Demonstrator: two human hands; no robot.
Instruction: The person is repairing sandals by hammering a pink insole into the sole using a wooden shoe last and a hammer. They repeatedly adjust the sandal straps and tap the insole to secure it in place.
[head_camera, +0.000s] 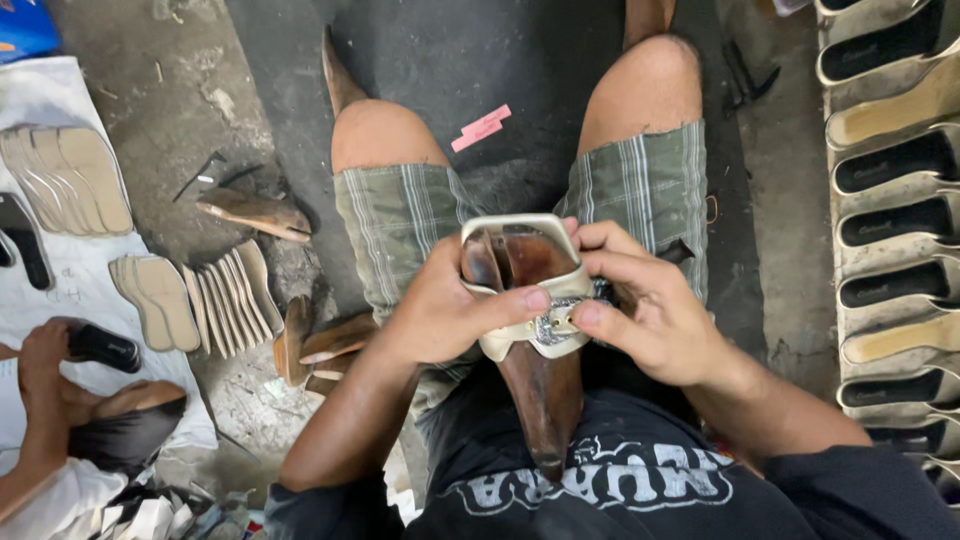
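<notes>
A brown wooden shoe last (540, 395) stands between my knees, its narrow end toward my chest. A cream strap upper (512, 228) with a silver jewelled ornament (553, 331) is stretched over it. My left hand (440, 310) grips the left side of the last, thumb pressing the strap near the ornament. My right hand (640, 300) holds the right side, with thumb and fingers pinching the strap beside the ornament.
Fanned stacks of beige insoles (70, 180) (190, 295) lie on white paper and concrete at left, with loose wooden lasts (255, 212) nearby. Another person's hand (45, 350) holds a black sole at lower left. A row of finished sandals (890, 220) lines the right edge.
</notes>
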